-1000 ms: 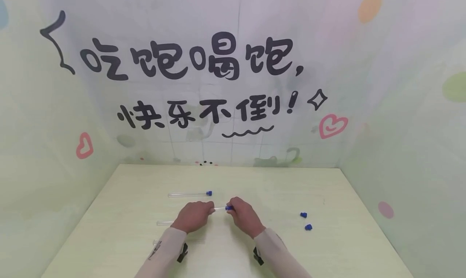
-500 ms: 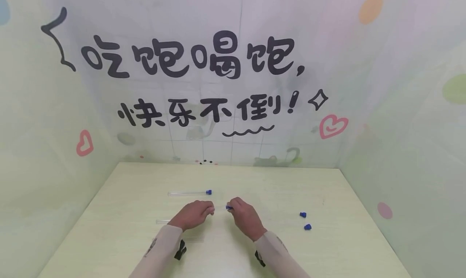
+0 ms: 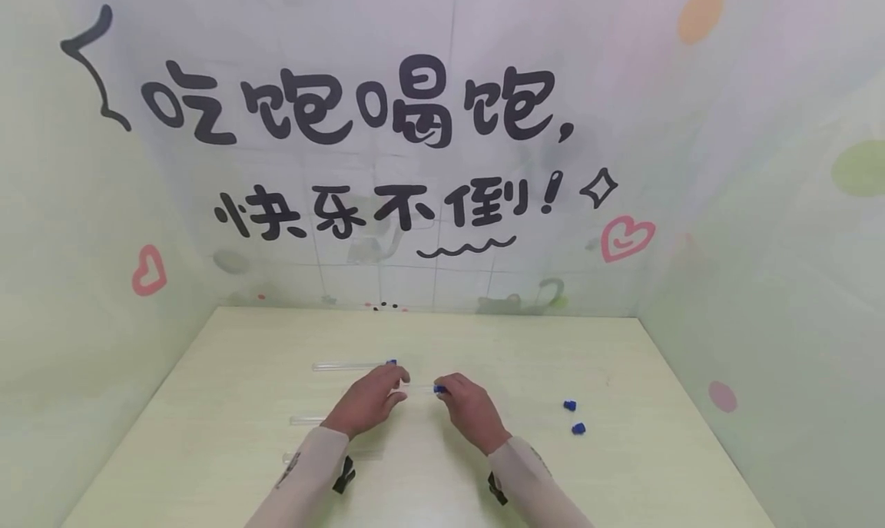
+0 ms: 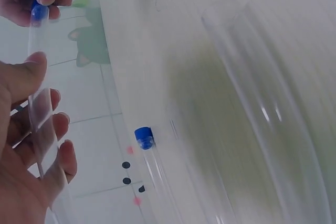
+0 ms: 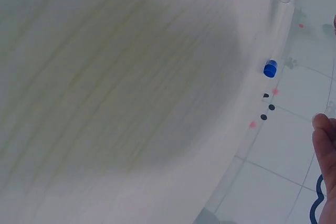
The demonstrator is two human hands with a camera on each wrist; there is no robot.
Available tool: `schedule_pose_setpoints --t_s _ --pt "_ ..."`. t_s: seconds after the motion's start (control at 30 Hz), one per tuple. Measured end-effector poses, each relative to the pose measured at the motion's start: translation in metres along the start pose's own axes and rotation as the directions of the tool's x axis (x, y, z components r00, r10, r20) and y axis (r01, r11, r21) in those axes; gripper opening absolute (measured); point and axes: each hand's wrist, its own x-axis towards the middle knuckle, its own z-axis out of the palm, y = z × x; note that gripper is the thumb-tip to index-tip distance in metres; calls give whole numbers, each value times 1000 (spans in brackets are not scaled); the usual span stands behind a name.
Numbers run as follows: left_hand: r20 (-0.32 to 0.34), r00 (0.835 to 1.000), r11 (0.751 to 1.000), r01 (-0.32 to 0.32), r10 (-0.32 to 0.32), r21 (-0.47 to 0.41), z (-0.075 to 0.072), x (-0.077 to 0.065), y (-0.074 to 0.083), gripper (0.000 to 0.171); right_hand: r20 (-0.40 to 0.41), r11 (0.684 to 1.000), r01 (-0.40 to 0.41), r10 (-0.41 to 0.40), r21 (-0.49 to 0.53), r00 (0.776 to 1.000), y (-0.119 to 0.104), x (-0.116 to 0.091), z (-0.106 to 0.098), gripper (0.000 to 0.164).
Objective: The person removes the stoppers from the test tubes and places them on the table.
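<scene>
In the head view my right hand (image 3: 473, 409) pinches a blue cap (image 3: 439, 389) at the right end of a clear test tube (image 3: 418, 390) above the table. My left hand (image 3: 366, 401) is around the tube's other part, thumb and fingers spread apart. From the left wrist, the tube (image 4: 37, 40) runs past the thumb and across the loosely bent fingers, its blue cap (image 4: 39, 14) between the right fingertips. Behind the left hand lies a capped test tube (image 3: 346, 366). Two more clear tubes, one farther (image 3: 304, 420) and one nearer (image 3: 369, 456), lie partly hidden by the left arm.
Two loose blue caps, one farther back (image 3: 570, 405) and one nearer (image 3: 578, 429), lie on the right of the pale table (image 3: 664, 466). Printed sheets wall in the table at the back (image 3: 442, 282) and both sides.
The left thumb and fingers, closed together before, have spread apart and risen slightly. The right hand keeps its pinch on the cap and has shifted slightly right.
</scene>
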Motion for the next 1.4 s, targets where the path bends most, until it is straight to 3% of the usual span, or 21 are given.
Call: schedule_pose_setpoints --t_s 0.13,0.33,0.47,0.67,0.83,0.93,1.2,1.3,1.4 --pt "-38 999 999 5 -3 42 0 2 -1 15 -45 1000 -25 25 2 999 5 -2 -1 20" --pt "-103 994 988 63 -49 138 0 0 -14 14 -128 995 -103 102 -5 986 24 -8 -3 18" --pt "-159 985 978 101 -72 183 -1 -3 -27 17 -168 994 -109 103 -29 980 40 -11 -5 17" --pt "-206 977 960 110 -57 258 -4 -4 -40 19 -200 988 -133 114 -84 973 60 -14 -17 18" --pt "-215 976 930 105 -29 351 -6 -1 -50 18 -194 977 -190 168 -99 966 75 -15 -26 19" --pt "-217 976 925 101 -21 366 -6 -1 -55 18 -194 968 -225 201 -110 960 87 -19 -30 18" --pt "-166 983 921 137 -81 365 1 -10 -62 18 -184 943 -278 245 -180 952 108 -40 -45 17" --pt "-149 982 917 162 -114 366 3 -11 -66 17 -116 923 -341 324 -181 939 117 -46 -53 14" --pt "-126 982 916 177 -140 361 4 -12 -69 16 -16 888 -426 430 -173 903 128 -52 -61 12"
